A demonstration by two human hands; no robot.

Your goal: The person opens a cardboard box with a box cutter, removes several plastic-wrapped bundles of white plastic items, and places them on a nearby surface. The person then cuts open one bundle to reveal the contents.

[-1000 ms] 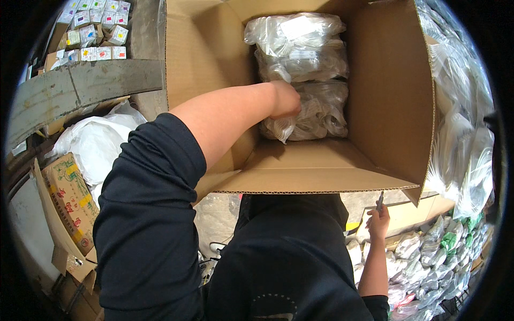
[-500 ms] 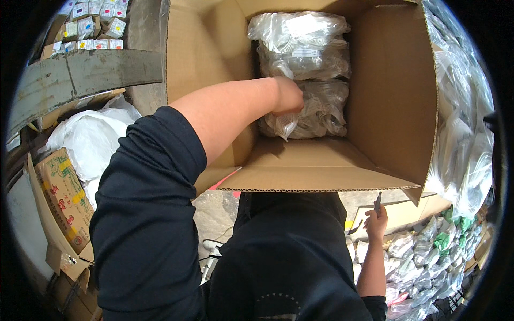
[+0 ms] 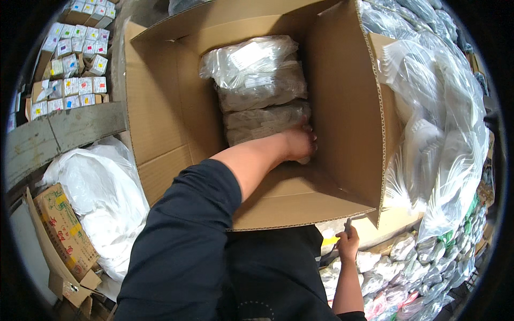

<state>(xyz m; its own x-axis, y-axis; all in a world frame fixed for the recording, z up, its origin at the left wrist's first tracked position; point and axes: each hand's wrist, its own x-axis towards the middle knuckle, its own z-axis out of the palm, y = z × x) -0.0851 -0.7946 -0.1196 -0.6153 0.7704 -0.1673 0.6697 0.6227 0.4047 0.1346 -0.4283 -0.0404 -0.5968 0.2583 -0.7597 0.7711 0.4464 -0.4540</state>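
Note:
A large open cardboard box [image 3: 350, 117] stands before me. Inside, clear plastic bags [image 3: 257, 59] of packed goods lie in a row, some with white labels. My left hand [image 3: 300, 143] reaches down to the nearest clear plastic bag [image 3: 267, 119], at its end by the box's right wall. Its fingers are curled round a bit of the film, though partly hidden. Outside the box's near edge, my right hand [image 3: 348, 243] is closed round a slim dark pen-like tool [image 3: 347, 224]; its exact kind is unclear.
Clear-wrapped white goods [image 3: 423, 155] are heaped right of the box. Several bagged bundles [image 3: 407, 278] lie at the lower right. A white plastic sack [image 3: 101, 187] and a printed carton [image 3: 67, 230] sit at left. Small labelled boxes [image 3: 69, 64] fill the far left, behind a grey beam [image 3: 64, 125].
My left hand has moved across the nearest bag to its right end. That bag now looks flatter and straighter. The view has shifted, and my right hand still holds the slim tool.

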